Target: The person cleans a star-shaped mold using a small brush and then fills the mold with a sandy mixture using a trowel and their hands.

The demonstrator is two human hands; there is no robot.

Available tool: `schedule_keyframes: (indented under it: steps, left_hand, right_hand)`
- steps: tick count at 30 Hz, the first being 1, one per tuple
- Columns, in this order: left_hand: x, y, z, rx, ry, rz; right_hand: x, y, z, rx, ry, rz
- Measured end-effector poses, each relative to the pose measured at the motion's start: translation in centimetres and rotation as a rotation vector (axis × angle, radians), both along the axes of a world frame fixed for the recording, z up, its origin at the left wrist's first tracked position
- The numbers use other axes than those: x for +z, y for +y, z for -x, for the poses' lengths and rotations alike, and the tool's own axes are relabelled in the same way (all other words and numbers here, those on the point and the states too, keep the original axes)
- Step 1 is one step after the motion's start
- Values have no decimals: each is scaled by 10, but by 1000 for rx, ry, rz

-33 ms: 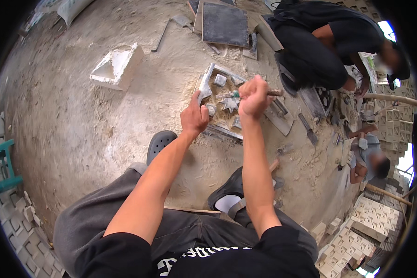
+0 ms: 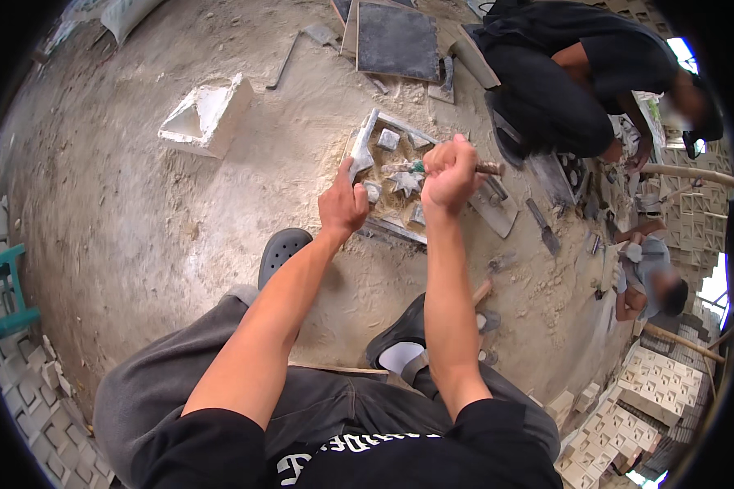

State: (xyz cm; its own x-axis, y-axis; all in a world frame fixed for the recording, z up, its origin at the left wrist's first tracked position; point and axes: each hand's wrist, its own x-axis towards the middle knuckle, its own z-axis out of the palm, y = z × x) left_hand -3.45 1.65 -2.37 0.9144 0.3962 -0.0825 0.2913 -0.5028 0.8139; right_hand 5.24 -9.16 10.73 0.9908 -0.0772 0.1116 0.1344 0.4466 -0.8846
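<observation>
On the dusty ground before me lies a square, pale-framed mould with a star-shaped piece in its middle and small blocks around it. My left hand holds the mould's left edge, its index finger along the rim and its thumb by a corner block. The fist of my right hand is wrapped round a narrow tool with a brown handle and a green collar. The tool's pale tip reaches over the mould, close to the star; its exact kind is unclear.
A white, box-like block lies at left. Dark square boards are at the far side. A trowel lies at right. One person in dark clothes crouches at far right, another person further off. A teal stool stands at the left edge.
My right hand has shifted slightly right with the tool, whose handle end now sits a little further right. My left hand remains on the mould's edge.
</observation>
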Motion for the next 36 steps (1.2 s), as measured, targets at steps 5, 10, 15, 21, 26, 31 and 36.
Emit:
schedule_keyframes:
  steps: [5,10,15,21,26,31,36]
  left_hand:
    - [-6,-9,-3,10,-60,-25]
    - [-8,2,0,29,-27,-48]
    - [-2,-12,-5,-8,-29,-63]
    - [-5,5,-2,15,-72,-117]
    - [-3,-5,-1,-3,-108,-125]
    - [-2,-10,-2,-31,-40,-97]
    - [-6,-1,0,-13,-85,-162]
  right_hand:
    - [-63,25,16,-109,-27,205]
    - [-22,6,4,146,-59,18]
    - [-82,5,7,-25,-64,311]
    - [-16,3,-22,1,-74,226]
    - [12,-8,-47,-248,-68,142]
    - [-53,-9,-63,-50,31,358]
    - [-11,-15,-67,54,-30,197]
